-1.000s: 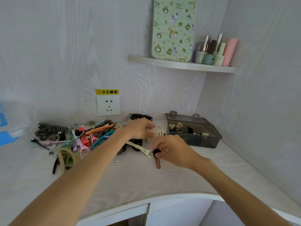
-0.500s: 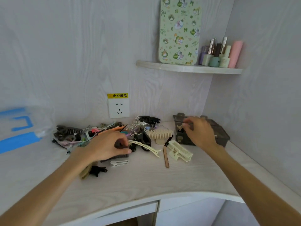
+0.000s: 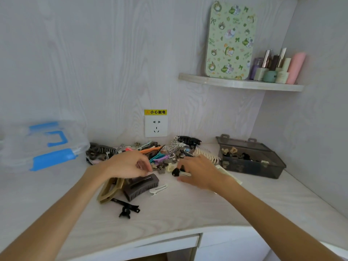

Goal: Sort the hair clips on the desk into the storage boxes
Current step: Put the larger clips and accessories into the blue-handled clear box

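We are leaning over the table [image 3: 188, 210] with both hands down in the pile of hair clips [image 3: 162, 155], which is lying along the back wall under the socket [image 3: 156, 126]. Our left hand [image 3: 128, 164] is hovering over the left part of the pile, its fingers [image 3: 145, 167] curling loosely inward; we cannot tell whether they are pinching anything. Just below it a dark brown claw clip [image 3: 141, 185] is lying beside an olive claw clip [image 3: 110, 189], with a small white clip [image 3: 158, 189] to their right and a black clip [image 3: 126, 208] nearer to us. Our right hand [image 3: 201, 172] is resting low on the table, and its fingers [image 3: 181, 163] are closing on a small clip with a black pom-pom [image 3: 177, 172] (the grip itself is partly hidden). A cream comb clip [image 3: 206, 154] is lying behind that hand. The dark storage box [image 3: 250, 162] is standing open at the right, already holding several small clips, near the right hand but apart from it. A clear storage box with blue latches [image 3: 43, 146] is sitting at the far left. The shelf [image 3: 239, 83] above is carrying a patterned green board [image 3: 230, 40] and some bottles [image 3: 276, 68]
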